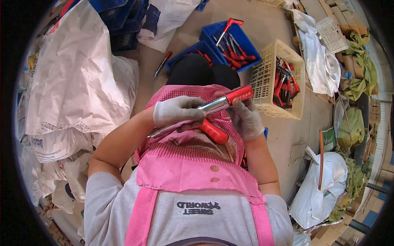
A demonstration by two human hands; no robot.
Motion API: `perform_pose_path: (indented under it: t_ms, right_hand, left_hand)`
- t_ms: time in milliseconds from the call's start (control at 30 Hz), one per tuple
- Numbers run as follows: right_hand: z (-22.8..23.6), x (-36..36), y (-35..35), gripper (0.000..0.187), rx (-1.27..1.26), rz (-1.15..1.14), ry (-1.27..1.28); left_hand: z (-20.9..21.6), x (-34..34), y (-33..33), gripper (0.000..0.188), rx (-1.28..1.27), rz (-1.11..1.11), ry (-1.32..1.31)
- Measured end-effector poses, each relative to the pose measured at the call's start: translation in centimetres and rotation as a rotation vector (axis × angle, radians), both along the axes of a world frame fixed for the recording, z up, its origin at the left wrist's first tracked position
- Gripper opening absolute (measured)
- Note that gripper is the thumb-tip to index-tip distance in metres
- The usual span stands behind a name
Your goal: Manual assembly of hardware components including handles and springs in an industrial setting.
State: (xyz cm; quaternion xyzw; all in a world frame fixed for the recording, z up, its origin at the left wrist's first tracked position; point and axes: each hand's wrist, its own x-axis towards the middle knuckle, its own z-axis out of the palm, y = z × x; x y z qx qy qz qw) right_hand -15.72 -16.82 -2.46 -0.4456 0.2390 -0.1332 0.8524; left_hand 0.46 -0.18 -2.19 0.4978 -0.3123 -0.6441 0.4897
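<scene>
In front of my lap I hold a thick chrome tube with a red sleeve (216,104) slantwise. My left hand (178,111), in a pale work glove, is closed round its chrome part. Just below, the same hand also holds a thin metal rod with a red handle (214,132); I cannot tell whether the two pieces are joined. My right hand (248,119), gloved with dirty fingertips, grips the red end of the tube between thumb and fingers. The pink checked apron (180,168) lies under both hands.
Ahead, blue crates (253,44) hold several red-handled metal tools. A cream plastic crate (262,80) with more of them stands to the right. One red-ended rod (163,64) lies on the floor. White sacks (78,78) are piled at left; a white bag (322,188) sits at right.
</scene>
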Motion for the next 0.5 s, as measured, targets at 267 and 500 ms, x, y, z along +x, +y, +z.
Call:
perform_pose_path:
  t_ms: [267, 500]
  right_hand:
    - [0.0, -1.8, -0.5, 0.040, 0.005, 0.106, 0.022]
    - [0.8, -0.9, 0.7, 0.067, -0.078, 0.282, -0.051]
  left_hand:
    - [0.8, -0.1, -0.4, 0.034, 0.146, -0.212, 0.061]
    - [0.2, -1.1, -0.4, 0.026, 0.236, -0.120, 0.335]
